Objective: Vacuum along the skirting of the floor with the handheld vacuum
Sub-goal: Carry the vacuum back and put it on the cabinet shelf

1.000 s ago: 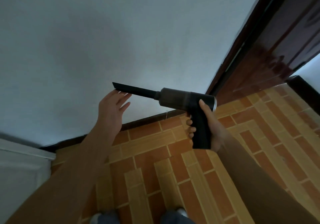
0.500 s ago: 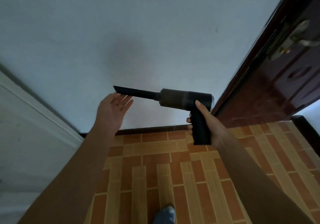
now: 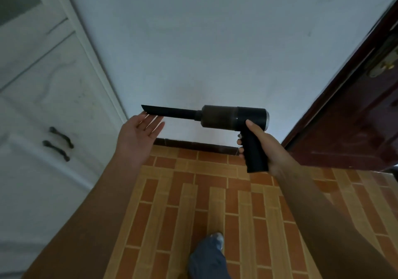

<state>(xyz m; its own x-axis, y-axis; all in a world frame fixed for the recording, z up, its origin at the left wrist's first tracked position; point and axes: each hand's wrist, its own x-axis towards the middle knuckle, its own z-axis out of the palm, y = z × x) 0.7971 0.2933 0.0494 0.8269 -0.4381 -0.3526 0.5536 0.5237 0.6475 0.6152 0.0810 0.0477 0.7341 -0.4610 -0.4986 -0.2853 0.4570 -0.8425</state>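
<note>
Brick-tiled floor (image 3: 215, 188), dark skirting (image 3: 193, 146), right hand (image 3: 268, 147) gripping vacuum (image 3: 224, 116)

I count one handheld vacuum (image 3: 232, 117), one white cabinet (image 3: 43, 85) with two dark handles, upper handle (image 3: 61, 137) and lower handle (image 3: 56, 150), one dark red door (image 3: 355, 117), one skirting strip (image 3: 193, 144), one shoe (image 3: 210, 255), and my two grips: left grip (image 3: 140, 134), right grip (image 3: 265, 147).

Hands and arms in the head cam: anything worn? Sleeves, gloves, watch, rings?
Nothing worn that shows. Left hand and right hand are bare: no gloves, no rings seen. Left forearm and right forearm are bare to the frame edge: no sleeves, watch, bands or markings. The light is dim, so fine detail is unsure.
</note>
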